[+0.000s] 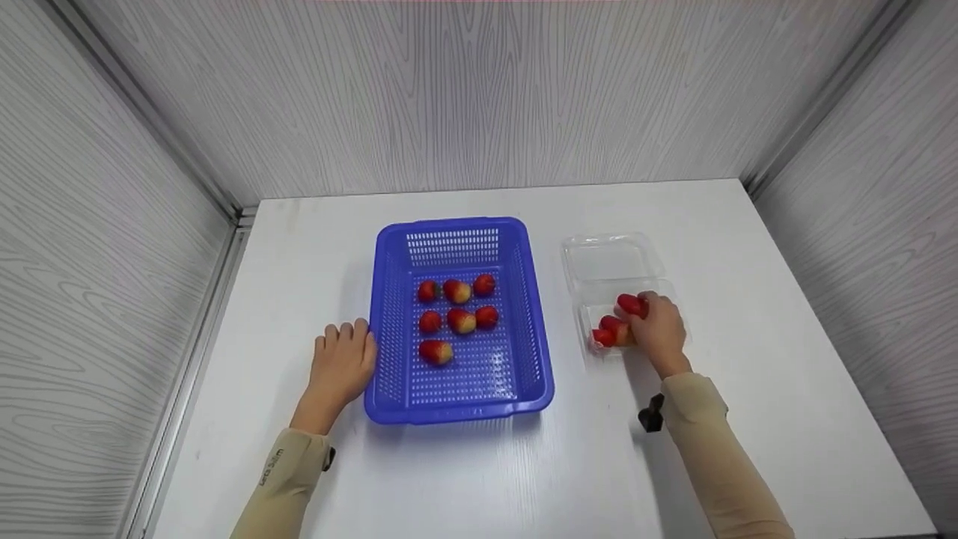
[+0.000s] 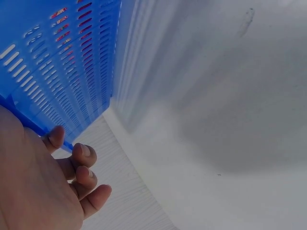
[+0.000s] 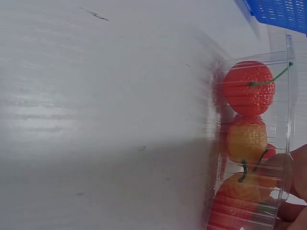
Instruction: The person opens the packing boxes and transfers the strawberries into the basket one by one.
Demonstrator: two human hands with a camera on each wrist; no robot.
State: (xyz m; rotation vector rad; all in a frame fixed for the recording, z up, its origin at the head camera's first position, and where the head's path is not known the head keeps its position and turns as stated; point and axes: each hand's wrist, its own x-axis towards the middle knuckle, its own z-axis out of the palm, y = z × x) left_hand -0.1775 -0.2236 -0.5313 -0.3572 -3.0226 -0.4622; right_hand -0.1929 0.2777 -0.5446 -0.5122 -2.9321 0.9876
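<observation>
At the left rim of a blue plastic basket (image 1: pixel 462 415), my left hand (image 1: pixel 343 363) rests with its thumb side against the edge. Its fingers are loosely bent in the left wrist view and do not wrap round the rim. Over a clear plastic clamshell box (image 1: pixel 587 314) on the right, my right hand (image 1: pixel 658 329) pinches a red fruit (image 1: pixel 631 304) between thumb and fingers. Below it, more red and yellow fruits (image 1: pixel 614 326) lie in the box. Through the box's clear wall, the right wrist view shows a bumpy red fruit (image 3: pixel 249 88) with a green stem.
Several red and red-yellow fruits (image 1: pixel 460 320) lie in loose rows on the basket floor. The box's clear lid (image 1: pixel 610 262) is folded back, away from me. Everything stands on a white table (image 1: pixel 479 479) enclosed by grey wood-grain panels (image 1: pixel 479 97).
</observation>
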